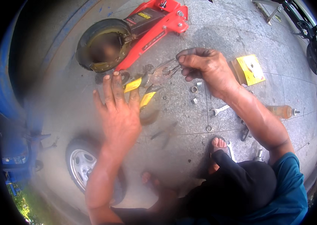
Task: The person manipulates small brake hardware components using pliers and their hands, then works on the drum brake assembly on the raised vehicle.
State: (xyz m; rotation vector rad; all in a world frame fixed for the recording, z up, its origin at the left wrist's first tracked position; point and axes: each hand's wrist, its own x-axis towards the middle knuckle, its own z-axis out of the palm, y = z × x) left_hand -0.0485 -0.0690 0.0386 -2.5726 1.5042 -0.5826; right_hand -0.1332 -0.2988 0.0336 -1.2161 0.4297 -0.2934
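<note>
A pair of pliers with yellow-and-black handles (148, 98) spans the space between my hands, its handles spread apart. My left hand (119, 112) is at the handles, thumb against them, while its other fingers stretch forward. My right hand (205, 67) has thumb and fingers pinched together at the jaw end, around a thin dark metal piece (175, 70). What exactly that piece is remains too small and partly hidden. Beyond my left hand, a round brake drum assembly (85, 60) with curved shoes is blurred at its centre.
A red floor jack (149, 41) stands behind the brake assembly. On the paved floor lie a yellow box (252, 71), an open-end wrench (219, 110), small sockets, and an orange-brown bottle (282, 111). A wheel (81, 163) lies at the lower left, near blue bodywork (6, 97).
</note>
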